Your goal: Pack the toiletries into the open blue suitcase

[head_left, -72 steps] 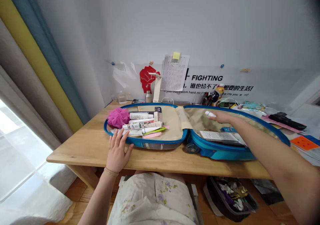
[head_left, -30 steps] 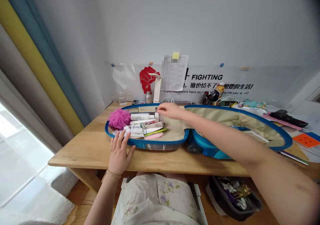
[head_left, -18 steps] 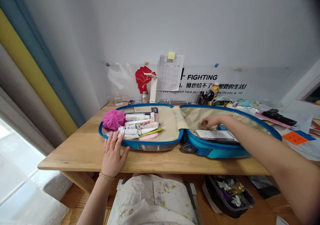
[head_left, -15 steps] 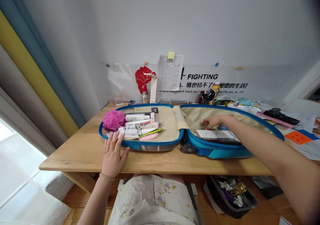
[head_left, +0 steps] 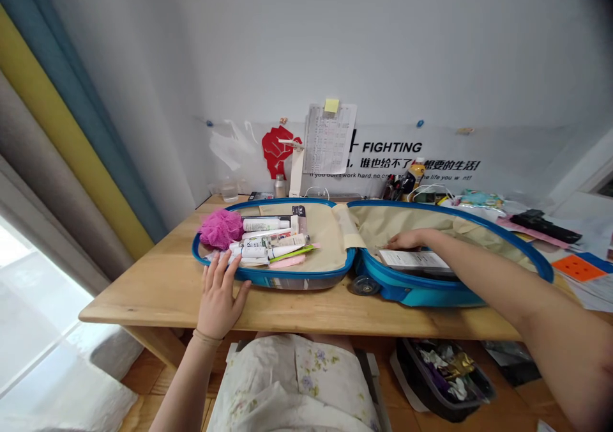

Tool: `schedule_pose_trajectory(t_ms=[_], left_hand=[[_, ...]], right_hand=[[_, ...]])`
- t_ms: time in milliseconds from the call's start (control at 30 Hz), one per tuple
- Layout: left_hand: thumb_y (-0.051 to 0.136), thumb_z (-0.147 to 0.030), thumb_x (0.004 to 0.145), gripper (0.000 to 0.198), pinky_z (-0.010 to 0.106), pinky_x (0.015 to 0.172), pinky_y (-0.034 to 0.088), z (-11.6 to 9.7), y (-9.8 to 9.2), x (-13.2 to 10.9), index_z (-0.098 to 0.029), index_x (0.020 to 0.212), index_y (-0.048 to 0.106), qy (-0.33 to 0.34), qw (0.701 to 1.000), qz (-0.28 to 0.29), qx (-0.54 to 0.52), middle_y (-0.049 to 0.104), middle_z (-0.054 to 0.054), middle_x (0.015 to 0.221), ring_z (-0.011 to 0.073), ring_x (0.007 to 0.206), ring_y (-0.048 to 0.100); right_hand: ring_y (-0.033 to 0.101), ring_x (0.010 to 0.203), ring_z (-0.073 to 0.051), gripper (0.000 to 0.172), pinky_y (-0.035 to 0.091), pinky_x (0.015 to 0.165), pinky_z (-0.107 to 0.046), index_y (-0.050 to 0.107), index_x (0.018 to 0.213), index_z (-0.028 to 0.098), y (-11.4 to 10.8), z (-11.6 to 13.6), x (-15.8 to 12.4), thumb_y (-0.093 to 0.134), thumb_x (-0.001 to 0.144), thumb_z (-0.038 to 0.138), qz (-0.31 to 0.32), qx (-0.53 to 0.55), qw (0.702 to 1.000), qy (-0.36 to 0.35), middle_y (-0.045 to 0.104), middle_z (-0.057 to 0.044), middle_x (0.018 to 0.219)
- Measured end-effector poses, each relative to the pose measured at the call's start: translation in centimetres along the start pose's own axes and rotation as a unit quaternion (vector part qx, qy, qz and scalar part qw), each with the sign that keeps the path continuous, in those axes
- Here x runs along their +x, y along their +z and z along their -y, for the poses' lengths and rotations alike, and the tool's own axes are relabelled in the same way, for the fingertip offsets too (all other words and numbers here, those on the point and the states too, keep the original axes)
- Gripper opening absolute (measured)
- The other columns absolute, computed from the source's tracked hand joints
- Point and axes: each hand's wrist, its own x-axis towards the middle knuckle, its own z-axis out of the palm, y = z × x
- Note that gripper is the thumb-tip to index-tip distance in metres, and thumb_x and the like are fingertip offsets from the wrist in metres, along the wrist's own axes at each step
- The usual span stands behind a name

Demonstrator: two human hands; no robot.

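Observation:
A blue suitcase (head_left: 306,283) lies opened flat on the wooden table. My left hand (head_left: 221,291) rests with spread fingers against the front rim of its left half. Just beyond those fingertips are a pink bath puff (head_left: 221,229), several white tubes (head_left: 265,224), a green toothbrush (head_left: 294,253) and a pink slim item (head_left: 287,262). My right hand (head_left: 409,238) reaches down into the right half, behind a flat white-topped box (head_left: 414,261). Its fingertips are mostly hidden there, so what they touch or hold does not show.
Behind the suitcase stand a small metallic bottle (head_left: 280,186), a white lamp (head_left: 297,171) and a drink bottle (head_left: 416,175). Papers and an orange-and-blue item (head_left: 579,268) lie at the right. A black bin (head_left: 445,381) with wrappers sits on the floor below.
My right hand has sunk lower into the suitcase's right half, beside the white-topped box; the blue thing near it is now hidden. My left hand stays at the rim. The view has shifted slightly.

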Motion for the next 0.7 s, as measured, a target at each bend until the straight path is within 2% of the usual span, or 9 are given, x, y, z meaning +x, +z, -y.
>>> schedule_pose_trajectory(t_ms=[300,367,467,567,700], left_hand=[[0.048,-0.034,0.094,0.057,0.055,0.117,0.023,0.0,0.0,0.0,-0.025,0.149,0.033,0.007,1.0,-0.008,0.006,0.042,0.013,0.15,0.0319,0.145,0.026],[0.048,-0.034,0.095,0.056,0.054,0.117,0.023,0.0,0.0,0.0,-0.024,0.148,0.034,0.014,1.0,-0.013,0.009,0.043,0.014,0.148,0.0319,0.145,0.027],[0.048,-0.034,0.095,0.056,0.054,0.117,0.023,0.0,0.0,0.0,-0.024,0.148,0.034,0.014,1.0,-0.013,0.01,0.043,0.014,0.149,0.0316,0.145,0.027],[0.048,-0.033,0.095,0.055,0.053,0.117,0.022,0.1,0.0,0.0,-0.023,0.147,0.035,0.009,1.0,-0.007,0.01,0.043,0.014,0.149,0.0314,0.145,0.026],[0.047,-0.034,0.095,0.054,0.053,0.117,0.021,0.1,0.0,0.0,-0.023,0.147,0.036,0.008,1.0,-0.005,0.009,0.044,0.013,0.149,0.0313,0.145,0.026]], right_hand=[[0.061,0.086,-0.011,0.024,0.054,0.077,-0.029,0.064,0.1,0.018,0.4,-0.1,0.9,0.053,0.093,0.039,-0.051,-0.012,0.996,-0.076,0.065,-0.004,0.102],[0.059,0.079,-0.009,0.024,0.052,0.072,-0.026,0.063,0.095,0.018,0.6,-0.1,0.7,0.053,0.094,0.039,-0.07,-0.005,0.994,-0.083,0.064,-0.002,0.095],[0.048,0.059,-0.007,0.031,0.044,0.057,-0.022,0.057,0.074,0.018,0.4,0.3,-0.3,0.052,0.093,0.042,-0.104,0.028,0.99,-0.093,0.058,0.0,0.071],[0.038,0.051,-0.008,0.042,0.037,0.051,-0.025,0.043,0.062,0.021,-0.9,1.5,-2.0,0.052,0.089,0.052,-0.153,0.071,0.978,-0.123,0.046,0.0,0.057],[0.04,0.056,-0.008,0.045,0.042,0.059,-0.023,0.039,0.07,0.021,-3.3,5.4,-4.2,0.043,0.09,0.061,-0.221,0.097,0.952,-0.187,0.047,0.001,0.064]])
